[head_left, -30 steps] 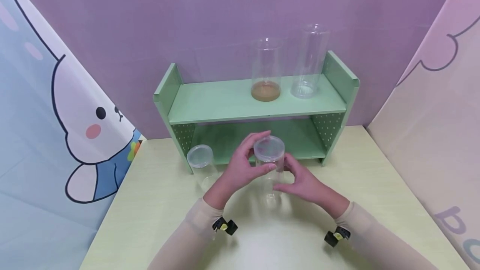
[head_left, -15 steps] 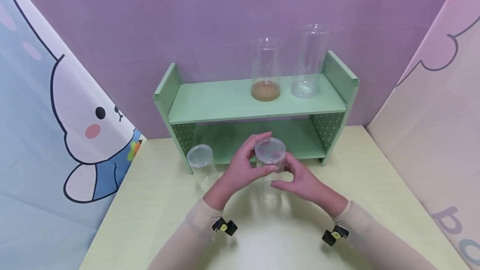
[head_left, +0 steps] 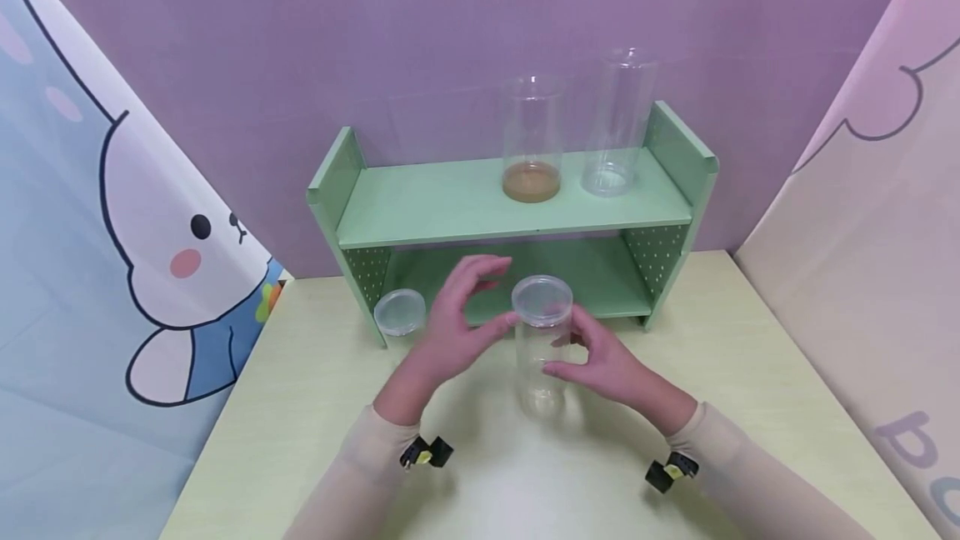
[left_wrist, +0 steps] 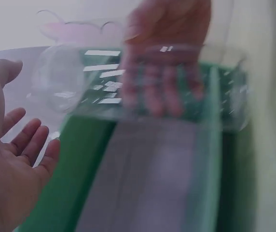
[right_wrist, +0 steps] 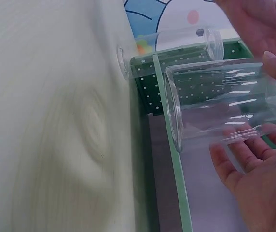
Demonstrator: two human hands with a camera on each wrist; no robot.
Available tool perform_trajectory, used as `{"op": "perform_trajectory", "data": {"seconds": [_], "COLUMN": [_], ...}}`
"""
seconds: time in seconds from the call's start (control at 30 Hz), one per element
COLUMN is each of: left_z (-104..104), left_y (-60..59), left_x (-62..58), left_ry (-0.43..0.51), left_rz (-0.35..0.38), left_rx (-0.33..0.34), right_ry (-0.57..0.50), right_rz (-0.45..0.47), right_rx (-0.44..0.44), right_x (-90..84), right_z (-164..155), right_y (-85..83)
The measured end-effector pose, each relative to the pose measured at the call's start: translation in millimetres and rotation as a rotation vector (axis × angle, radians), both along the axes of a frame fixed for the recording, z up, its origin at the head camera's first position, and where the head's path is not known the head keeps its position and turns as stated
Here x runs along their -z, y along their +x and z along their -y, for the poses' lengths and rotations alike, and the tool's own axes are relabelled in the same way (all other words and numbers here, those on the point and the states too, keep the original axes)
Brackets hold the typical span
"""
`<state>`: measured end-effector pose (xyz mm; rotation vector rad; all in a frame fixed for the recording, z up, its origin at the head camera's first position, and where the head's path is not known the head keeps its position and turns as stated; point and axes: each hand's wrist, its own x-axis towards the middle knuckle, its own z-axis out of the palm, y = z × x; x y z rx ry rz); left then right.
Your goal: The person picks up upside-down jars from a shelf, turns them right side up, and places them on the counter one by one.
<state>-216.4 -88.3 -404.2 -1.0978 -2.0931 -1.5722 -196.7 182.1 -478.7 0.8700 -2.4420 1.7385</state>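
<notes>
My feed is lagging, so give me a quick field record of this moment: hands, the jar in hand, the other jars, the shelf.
left hand: open, fingers spread, beside the jar's lid, not gripping
right hand: fingers curled round the jar's body
lidded jar: clear, empty, upright on the table
second lidded jar: clear, on the table by the shelf's left leg
green shelf: two tiers, at the table's back
top tier: jar with brown contents, taller clear jar to its right

Right hand (right_wrist: 258, 193) holds clear jar (right_wrist: 220, 101) beside shelf (right_wrist: 172, 159).
</notes>
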Motion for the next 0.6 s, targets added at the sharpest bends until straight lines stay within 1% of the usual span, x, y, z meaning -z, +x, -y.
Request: {"op": "perform_trajectory", "data": {"seconds": [0.13,0.23,0.33,0.4,0.43,0.53,0.6], "left_z": [25.7,47.4,69.0,82.7,89.5,107.9,118.0], "left_y": [-4.3,-6.5,-7.8,-9.0,-9.9,-13.5,-17.0], "left_x": [-13.7,-21.4,-25.1,-26.6,-26.7,-26.9,-25.8], "left_ry": [0.06,0.091,0.109,0.117,0.114,0.116,0.122], "left_rz": [-0.112,-0.135,-0.134,-0.157,-0.176,-0.239,-0.26], "left_rx": [-0.069,-0.143,-0.245,-0.325,-0.377,-0.552,-0.672], "right_ry": [-0.002,-0.002,0.005,0.013,0.018,0.022,0.024], "right_rz": [0.0,-0.001,-0.004,-0.005,-0.006,-0.007,-0.009], "right_rx": [0.002,0.002,0.001,0.0,0.001,-0.001,0.0], "right_x": [0.0,1.1,2.9,3.4,3.4,2.5,1.8], "right_z": [0.3,-0.3,-0.8,-1.1,-1.2,-1.9,-2.4], "right_y": [0.4,0.3,0.1,0.1,0.3,0.7,1.0]}}
